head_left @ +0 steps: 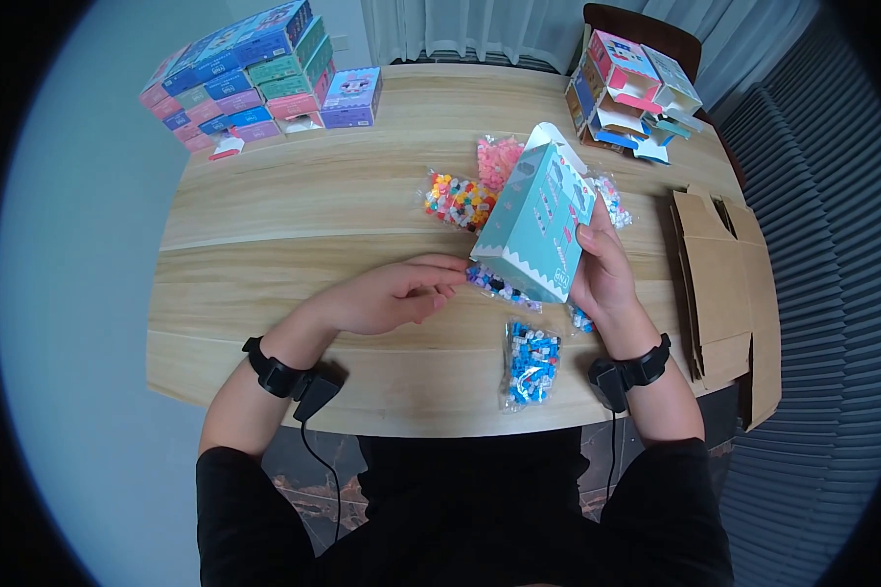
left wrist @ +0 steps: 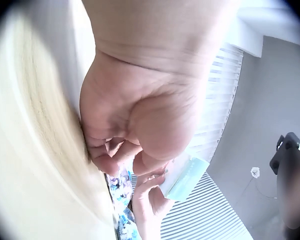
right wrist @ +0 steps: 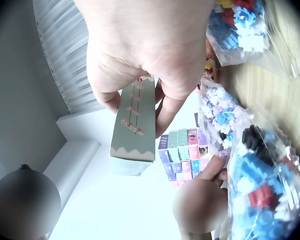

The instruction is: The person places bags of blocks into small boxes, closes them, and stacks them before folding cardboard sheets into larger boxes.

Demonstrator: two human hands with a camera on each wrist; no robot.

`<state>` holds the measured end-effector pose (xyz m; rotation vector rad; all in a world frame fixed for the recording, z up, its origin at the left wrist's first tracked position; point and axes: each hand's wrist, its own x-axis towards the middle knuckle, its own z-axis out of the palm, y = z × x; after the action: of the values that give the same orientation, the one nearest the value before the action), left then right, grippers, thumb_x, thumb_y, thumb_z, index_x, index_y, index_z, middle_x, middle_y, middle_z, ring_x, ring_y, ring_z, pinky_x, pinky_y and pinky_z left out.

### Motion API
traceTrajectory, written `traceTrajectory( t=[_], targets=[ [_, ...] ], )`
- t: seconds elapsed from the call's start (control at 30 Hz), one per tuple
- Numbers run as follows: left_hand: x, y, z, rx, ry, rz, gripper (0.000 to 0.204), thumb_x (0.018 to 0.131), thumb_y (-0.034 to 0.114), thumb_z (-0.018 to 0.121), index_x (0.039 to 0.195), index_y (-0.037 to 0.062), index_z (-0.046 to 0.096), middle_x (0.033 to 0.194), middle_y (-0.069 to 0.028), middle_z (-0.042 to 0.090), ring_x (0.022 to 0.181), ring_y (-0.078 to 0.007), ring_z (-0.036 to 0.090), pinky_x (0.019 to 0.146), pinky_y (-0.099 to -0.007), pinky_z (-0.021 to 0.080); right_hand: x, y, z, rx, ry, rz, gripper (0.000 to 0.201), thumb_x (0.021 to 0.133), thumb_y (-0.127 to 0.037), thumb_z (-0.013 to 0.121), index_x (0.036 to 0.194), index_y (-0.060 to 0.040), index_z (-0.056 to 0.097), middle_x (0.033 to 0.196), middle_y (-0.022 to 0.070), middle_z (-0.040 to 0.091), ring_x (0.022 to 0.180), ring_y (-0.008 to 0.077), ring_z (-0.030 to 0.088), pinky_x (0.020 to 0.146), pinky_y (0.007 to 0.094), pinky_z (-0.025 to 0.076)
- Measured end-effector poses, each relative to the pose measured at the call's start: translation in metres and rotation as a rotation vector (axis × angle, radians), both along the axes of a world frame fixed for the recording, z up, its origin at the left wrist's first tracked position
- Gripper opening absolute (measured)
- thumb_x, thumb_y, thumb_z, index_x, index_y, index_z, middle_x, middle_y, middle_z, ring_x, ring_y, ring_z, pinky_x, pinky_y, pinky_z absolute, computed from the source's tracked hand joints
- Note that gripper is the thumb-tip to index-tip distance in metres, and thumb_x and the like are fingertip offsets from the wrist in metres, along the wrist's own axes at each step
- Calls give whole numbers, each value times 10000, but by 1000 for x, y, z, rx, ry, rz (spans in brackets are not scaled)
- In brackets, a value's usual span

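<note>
My right hand grips a teal cardboard box by its side, tilted above the table, with a white flap standing out at its far end. In the right wrist view, fingers and thumb hold the narrow printed side of the box between them. My left hand lies low over the table with loosely bent fingers, its fingertips right at a clear bag of purple, white and black bricks, partly hidden under the box. A bag of blue and white bricks lies nearer to me.
Bags of multicoloured bricks and pink bricks lie beyond the box, with a pale mixed bag to the right. Stacked boxes stand at the back left, opened boxes at the back right. Flattened cardboard lies along the right edge.
</note>
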<state>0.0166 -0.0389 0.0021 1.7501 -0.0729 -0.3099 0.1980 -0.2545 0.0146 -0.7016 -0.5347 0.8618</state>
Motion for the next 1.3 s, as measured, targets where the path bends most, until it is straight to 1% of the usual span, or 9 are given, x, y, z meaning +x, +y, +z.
traceTrajectory(
  t=[0.17, 0.27, 0.37, 0.47, 0.77, 0.83, 0.97, 1.07, 1.3],
  targets=[
    [-1, 1, 1, 25, -9, -13, 370, 976, 67, 506, 1344, 41, 526, 1470, -98, 372, 1076, -135, 531, 834, -271, 481, 2, 1, -1, -2, -2, 23, 660, 873, -60, 565, 1456, -121, 261, 1420, 122, 423, 1310, 265, 464, 1076, 449, 427],
    [1, 3, -11, 194, -296, -119, 368, 962, 44, 520, 1329, 68, 549, 1499, -129, 337, 1187, -170, 510, 876, -275, 460, 4, 1, -4, -6, -1, 29, 660, 877, -68, 570, 1457, -127, 260, 1420, 121, 424, 1310, 263, 465, 1074, 444, 431],
    [-1, 2, -3, 151, -175, -167, 364, 957, 31, 520, 1312, 90, 569, 1516, -155, 312, 1303, -206, 443, 918, -280, 438, 5, 3, -5, 6, -11, 45, 660, 879, -71, 574, 1457, -127, 260, 1418, 120, 427, 1307, 262, 470, 1067, 440, 441],
    [0, 3, -7, 166, -239, -193, 383, 953, 25, 517, 1328, 97, 554, 1526, -152, 301, 1335, -215, 412, 933, -284, 434, 5, 3, -7, 10, -1, 42, 663, 878, -66, 577, 1458, -123, 261, 1415, 120, 434, 1299, 262, 479, 1060, 436, 449],
    [-3, 0, -6, 323, -267, -191, 444, 965, 81, 508, 1406, 76, 452, 1476, -156, 375, 1348, -248, 386, 992, -319, 404, 1, 2, -4, -21, -3, -4, 689, 866, -85, 604, 1465, -100, 264, 1401, 117, 456, 1288, 259, 490, 1061, 425, 443],
    [-2, 0, -6, 265, -231, -166, 465, 955, 64, 518, 1413, 76, 437, 1465, -151, 386, 1344, -249, 389, 990, -316, 402, -1, 1, -2, -61, -45, -40, 726, 848, -163, 653, 1463, -78, 278, 1393, 118, 470, 1287, 260, 488, 1077, 413, 417],
    [-2, -1, 6, 74, -26, -63, 460, 933, 16, 532, 1385, 69, 470, 1447, -148, 395, 1317, -254, 412, 988, -313, 398, 1, 1, -3, 4, 3, -9, 673, 868, -86, 614, 1450, -90, 276, 1365, 117, 480, 1252, 255, 523, 1027, 424, 477],
    [1, 7, -5, 173, -229, -247, 430, 918, -18, 533, 1341, 63, 521, 1479, -139, 366, 1294, -251, 419, 982, -313, 402, 1, 1, -3, -2, 7, -20, 668, 868, -96, 619, 1445, -88, 283, 1354, 118, 488, 1243, 257, 529, 1020, 422, 483],
    [-3, -2, -5, 379, -339, -258, 393, 937, -8, 473, 1326, 20, 524, 1524, -123, 318, 1312, -287, 387, 1036, -348, 372, 0, 2, -3, -9, 10, -23, 651, 873, -97, 617, 1438, -92, 294, 1351, 118, 488, 1241, 253, 531, 1009, 416, 494]
  ],
)
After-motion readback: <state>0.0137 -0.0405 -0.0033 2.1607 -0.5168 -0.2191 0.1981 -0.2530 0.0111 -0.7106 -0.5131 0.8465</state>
